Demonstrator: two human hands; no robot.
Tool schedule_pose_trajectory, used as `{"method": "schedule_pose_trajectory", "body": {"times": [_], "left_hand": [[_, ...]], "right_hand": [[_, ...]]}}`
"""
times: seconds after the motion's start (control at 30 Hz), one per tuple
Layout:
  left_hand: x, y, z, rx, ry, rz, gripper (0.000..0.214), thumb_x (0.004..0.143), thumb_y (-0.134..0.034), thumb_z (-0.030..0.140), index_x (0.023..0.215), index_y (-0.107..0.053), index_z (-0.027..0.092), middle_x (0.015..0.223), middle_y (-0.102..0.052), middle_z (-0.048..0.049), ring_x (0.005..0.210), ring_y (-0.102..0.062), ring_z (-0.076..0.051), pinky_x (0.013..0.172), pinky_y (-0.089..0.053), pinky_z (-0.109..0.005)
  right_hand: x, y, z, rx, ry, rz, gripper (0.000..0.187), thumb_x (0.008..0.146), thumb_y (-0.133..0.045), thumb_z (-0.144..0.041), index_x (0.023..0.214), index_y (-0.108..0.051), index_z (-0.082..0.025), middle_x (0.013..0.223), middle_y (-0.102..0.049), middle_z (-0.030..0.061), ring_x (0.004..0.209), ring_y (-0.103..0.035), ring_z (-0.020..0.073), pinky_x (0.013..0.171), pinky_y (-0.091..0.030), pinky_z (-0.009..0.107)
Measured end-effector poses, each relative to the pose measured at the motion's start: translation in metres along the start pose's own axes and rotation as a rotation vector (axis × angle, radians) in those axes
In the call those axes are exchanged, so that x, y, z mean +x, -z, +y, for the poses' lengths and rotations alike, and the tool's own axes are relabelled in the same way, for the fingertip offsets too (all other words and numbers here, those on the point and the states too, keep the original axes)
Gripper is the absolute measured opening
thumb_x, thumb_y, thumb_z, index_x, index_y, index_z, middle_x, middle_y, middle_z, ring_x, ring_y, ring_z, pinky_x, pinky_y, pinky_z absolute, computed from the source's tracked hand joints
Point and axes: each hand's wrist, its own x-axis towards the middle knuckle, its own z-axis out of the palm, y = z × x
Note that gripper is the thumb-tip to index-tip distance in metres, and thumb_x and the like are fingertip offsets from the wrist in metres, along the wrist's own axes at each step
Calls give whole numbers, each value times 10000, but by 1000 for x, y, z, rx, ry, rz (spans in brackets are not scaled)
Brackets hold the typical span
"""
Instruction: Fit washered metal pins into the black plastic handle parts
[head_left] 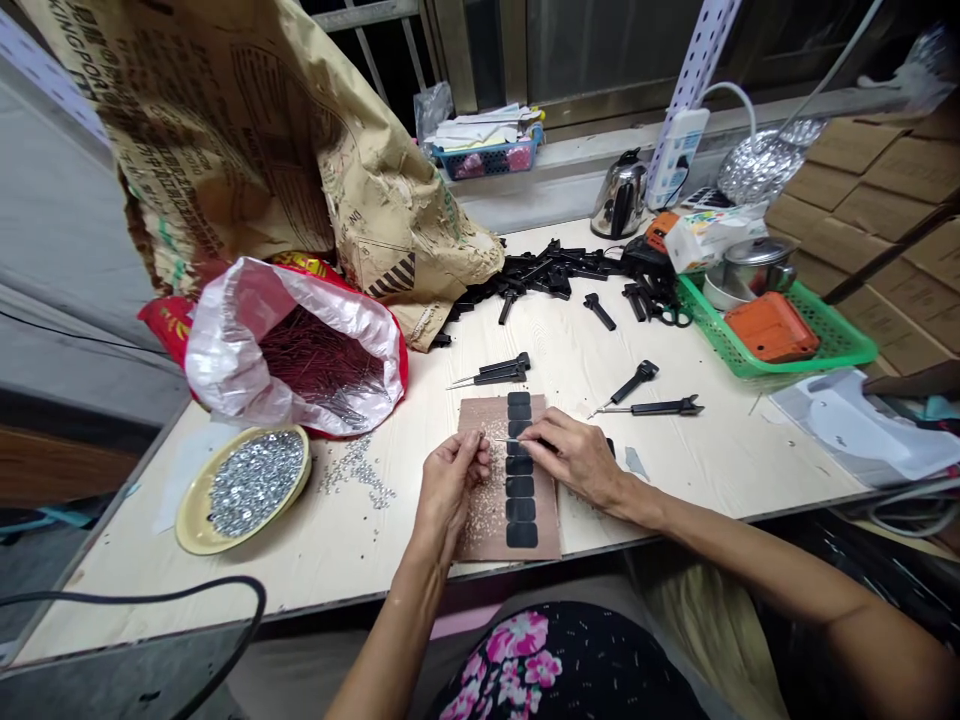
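My right hand (pixel 574 455) is closed around a thin metal rod (pixel 506 440) that points left over a brown board (pixel 546 535). A dark end beyond my palm looks like this piece's black handle. My left hand (pixel 454 475) pinches thumb and fingertips together at the rod's tip; whatever is between them is too small to make out. A column of black rectangular pads (pixel 520 487) runs down the board, and small pale bits (pixel 484 520) are scattered on its left half. Black-handled pieces with thin metal rods lie beyond the board, a pair (pixel 499 372) left and others (pixel 664 406) right.
At left stand a yellow bowl (pixel 304 480) of small shiny metal parts and a white-lined bag (pixel 217 350) of dark red rods. Loose parts (pixel 356 475) lie beside the bowl. Behind are a paper sack (pixel 405 230), piled black handles (pixel 555 268), a kettle (pixel 621 195) and a green basket (pixel 847 350).
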Motion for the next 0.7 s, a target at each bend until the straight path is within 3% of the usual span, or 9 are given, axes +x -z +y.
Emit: {"method": "schedule_pose_trajectory", "body": {"times": [0.13,0.33,0.57,0.7], "left_hand": [[-6,-5,2,-222,104,-29,286,590,-817,298,738,-655,115,693,-638,-10,557,-551,-59,539,-495,-171],[-9,-8,-2,-232,55,-35,152,669,-774,277,729,-685,170,698,-659,-19,565,-550,-94,577,-518,-235],[-25,-16,-11,-144,-16,84,374,636,-739,467,705,-650,110,547,-605,-18,462,-541,-92,501,-448,-228],[-21,-17,-24,-173,23,139,464,583,-717,554,678,-641,106,525,-599,-34,426,-556,-117,425,-383,-216]], "right_hand": [[3,-4,-7,-2,-9,6,169,923,-487,-254,955,-640,-192,898,-627,27,793,-597,116,706,-466,212],[3,-5,-12,-50,-18,0,182,930,-473,-262,949,-641,-196,897,-629,27,797,-605,118,719,-469,210],[-18,-24,-5,-9,-14,75,254,933,-409,-369,939,-636,-256,903,-642,22,798,-645,136,667,-504,218],[-24,-36,4,73,-113,59,346,845,-399,-536,1006,-653,-364,902,-667,53,854,-664,243,634,-567,331]]}}
